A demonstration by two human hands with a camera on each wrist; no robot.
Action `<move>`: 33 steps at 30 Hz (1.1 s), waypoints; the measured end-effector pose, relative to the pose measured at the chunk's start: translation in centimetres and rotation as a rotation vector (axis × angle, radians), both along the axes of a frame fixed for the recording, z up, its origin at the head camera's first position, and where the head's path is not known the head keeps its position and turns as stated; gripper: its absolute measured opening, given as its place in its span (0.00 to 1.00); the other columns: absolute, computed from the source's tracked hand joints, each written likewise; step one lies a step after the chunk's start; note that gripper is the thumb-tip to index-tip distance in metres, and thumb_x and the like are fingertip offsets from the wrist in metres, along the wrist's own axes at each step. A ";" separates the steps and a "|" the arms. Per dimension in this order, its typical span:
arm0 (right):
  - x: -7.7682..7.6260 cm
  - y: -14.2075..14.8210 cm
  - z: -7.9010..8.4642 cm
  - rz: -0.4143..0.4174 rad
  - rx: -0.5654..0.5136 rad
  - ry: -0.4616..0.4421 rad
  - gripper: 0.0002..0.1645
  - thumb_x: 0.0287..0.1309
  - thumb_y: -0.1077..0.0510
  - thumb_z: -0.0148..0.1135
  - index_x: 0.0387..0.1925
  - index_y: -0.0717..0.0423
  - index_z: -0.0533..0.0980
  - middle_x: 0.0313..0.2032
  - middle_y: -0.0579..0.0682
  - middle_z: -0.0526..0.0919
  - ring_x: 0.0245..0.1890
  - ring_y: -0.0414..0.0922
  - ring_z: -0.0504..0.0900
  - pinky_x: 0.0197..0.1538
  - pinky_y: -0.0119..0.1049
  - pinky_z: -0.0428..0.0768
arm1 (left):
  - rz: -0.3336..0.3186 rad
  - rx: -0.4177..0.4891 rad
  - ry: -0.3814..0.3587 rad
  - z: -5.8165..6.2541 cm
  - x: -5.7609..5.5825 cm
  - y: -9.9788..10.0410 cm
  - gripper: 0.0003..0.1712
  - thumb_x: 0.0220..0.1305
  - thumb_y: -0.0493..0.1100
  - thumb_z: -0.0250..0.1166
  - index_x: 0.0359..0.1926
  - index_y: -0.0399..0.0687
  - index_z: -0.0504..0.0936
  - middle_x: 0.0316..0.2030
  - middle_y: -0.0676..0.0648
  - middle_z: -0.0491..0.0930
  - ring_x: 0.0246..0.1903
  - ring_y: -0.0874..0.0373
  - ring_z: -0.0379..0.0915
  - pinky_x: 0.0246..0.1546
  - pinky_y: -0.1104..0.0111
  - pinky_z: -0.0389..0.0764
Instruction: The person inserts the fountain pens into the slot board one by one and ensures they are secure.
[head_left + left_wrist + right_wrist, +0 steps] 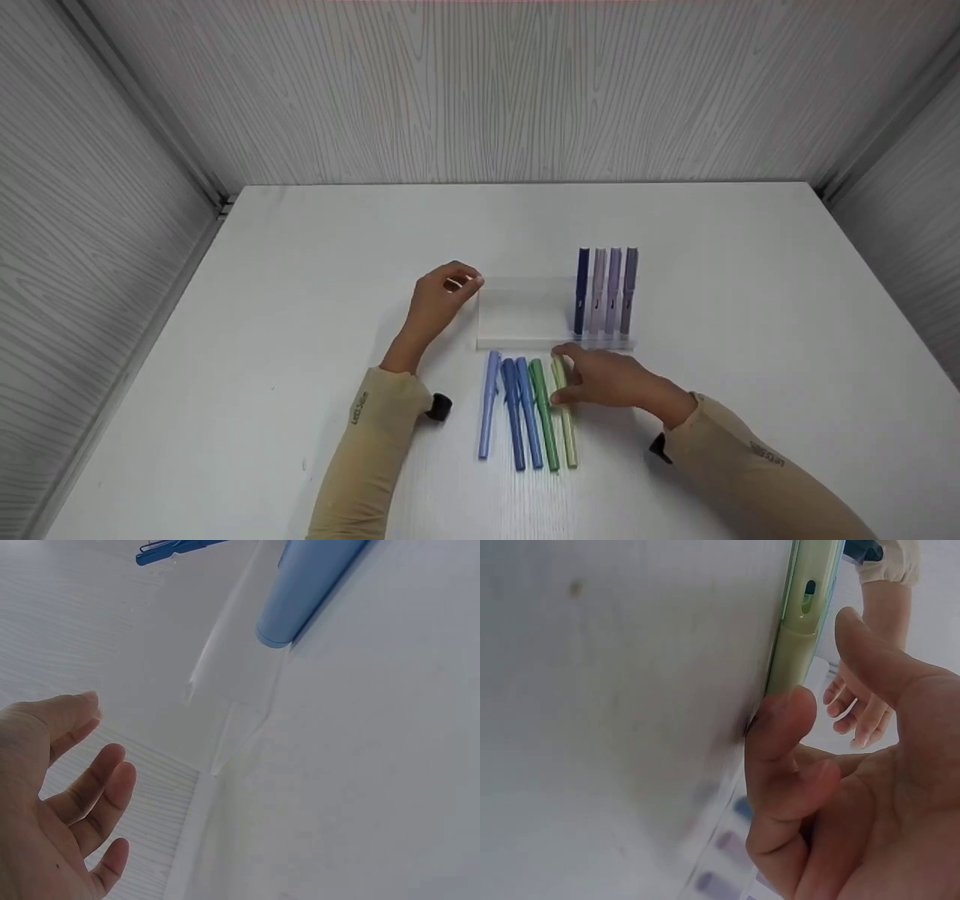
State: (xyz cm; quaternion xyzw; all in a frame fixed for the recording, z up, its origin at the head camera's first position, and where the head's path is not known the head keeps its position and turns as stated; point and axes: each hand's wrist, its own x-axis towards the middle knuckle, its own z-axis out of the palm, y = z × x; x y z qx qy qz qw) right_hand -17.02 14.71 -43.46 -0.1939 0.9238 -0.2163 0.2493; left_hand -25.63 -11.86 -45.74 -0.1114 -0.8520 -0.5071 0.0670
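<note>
My left hand (439, 298) is at the upper left corner of a clear pen stand (525, 343), its thumb and forefinger pinching the panel's edge; the left wrist view shows this clear panel (169, 731) close up. My right hand (609, 376) reaches over a pale green pen (569, 442) lying on the table. In the right wrist view, bent fingers touch one end of the pale green pen (793, 652), while the thumb stands a little apart from it. Left of it lie a green pen (546, 420), two blue pens (514, 420) and a light blue pen (487, 412).
Several pens stand upright at the right end of the stand: a dark navy pen (581, 292) and purple pens (613, 289). The white table (712, 262) meets grey wood-grain panels (480, 90) at the back and sides.
</note>
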 end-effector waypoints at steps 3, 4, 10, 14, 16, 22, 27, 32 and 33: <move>0.0 -0.3 0.0 -0.015 0.040 0.026 0.48 0.50 0.39 0.70 0.67 0.56 0.64 0.27 0.45 0.76 0.27 0.41 0.70 0.29 0.35 0.68 | 0.001 -0.005 -0.012 0.0 0.0 0.0 0.11 0.64 0.50 0.64 0.41 0.50 0.84 0.38 0.46 0.83 0.41 0.55 0.77 0.47 0.63 0.79; 0.0 -0.4 0.0 -0.018 0.049 0.031 0.48 0.49 0.39 0.71 0.66 0.56 0.64 0.28 0.45 0.76 0.27 0.42 0.70 0.30 0.35 0.68 | 0.002 -0.005 -0.016 0.0 0.0 0.0 0.11 0.64 0.51 0.64 0.41 0.50 0.84 0.38 0.46 0.83 0.41 0.55 0.77 0.47 0.63 0.79; 0.0 -0.4 -0.2 -0.035 0.048 0.033 0.47 0.46 0.40 0.73 0.64 0.54 0.66 0.33 0.46 0.79 0.30 0.42 0.72 0.32 0.36 0.70 | 0.003 -0.001 -0.011 0.2 0.0 0.0 0.11 0.64 0.50 0.65 0.41 0.49 0.84 0.38 0.46 0.83 0.41 0.54 0.77 0.47 0.63 0.79; -0.1 -0.3 -0.2 -0.051 0.021 0.009 0.45 0.46 0.45 0.75 0.63 0.54 0.66 0.35 0.47 0.80 0.30 0.42 0.73 0.32 0.36 0.71 | 0.004 -0.004 -0.008 0.2 0.0 0.0 0.11 0.64 0.50 0.65 0.41 0.49 0.84 0.39 0.46 0.83 0.41 0.54 0.77 0.47 0.63 0.79; -0.1 -0.3 -0.1 -0.061 0.011 -0.005 0.44 0.46 0.48 0.75 0.63 0.54 0.66 0.34 0.47 0.80 0.29 0.42 0.73 0.31 0.35 0.71 | 0.003 -0.005 -0.010 0.2 0.0 0.0 0.11 0.64 0.50 0.65 0.41 0.49 0.84 0.38 0.46 0.83 0.41 0.55 0.77 0.47 0.63 0.79; -0.2 0.0 0.0 -0.080 -0.033 -0.059 0.43 0.48 0.52 0.75 0.64 0.54 0.65 0.32 0.47 0.80 0.26 0.40 0.76 0.29 0.34 0.72 | 0.002 -0.002 -0.015 0.2 0.1 0.0 0.11 0.64 0.50 0.65 0.41 0.49 0.84 0.39 0.46 0.83 0.41 0.54 0.77 0.46 0.62 0.79; -0.4 0.4 -0.2 -0.079 -0.117 -0.098 0.42 0.51 0.57 0.72 0.66 0.55 0.63 0.31 0.48 0.80 0.27 0.41 0.76 0.30 0.34 0.74 | 0.016 -0.006 -0.037 0.3 0.1 0.0 0.11 0.64 0.50 0.65 0.41 0.49 0.84 0.39 0.46 0.83 0.41 0.55 0.77 0.46 0.63 0.79; -0.5 0.9 -0.3 -0.046 -0.207 -0.135 0.41 0.54 0.59 0.69 0.67 0.54 0.61 0.35 0.52 0.80 0.30 0.42 0.76 0.34 0.34 0.76 | 0.016 0.002 -0.058 0.4 0.0 0.1 0.11 0.64 0.50 0.65 0.41 0.50 0.84 0.39 0.46 0.82 0.41 0.55 0.76 0.45 0.63 0.79; -0.5 1.0 -0.3 -0.037 -0.228 -0.144 0.41 0.55 0.59 0.68 0.67 0.55 0.60 0.36 0.53 0.80 0.31 0.42 0.77 0.34 0.34 0.77 | 0.014 0.005 -0.060 0.3 0.0 0.1 0.11 0.64 0.50 0.65 0.41 0.50 0.84 0.39 0.46 0.82 0.41 0.55 0.76 0.45 0.63 0.79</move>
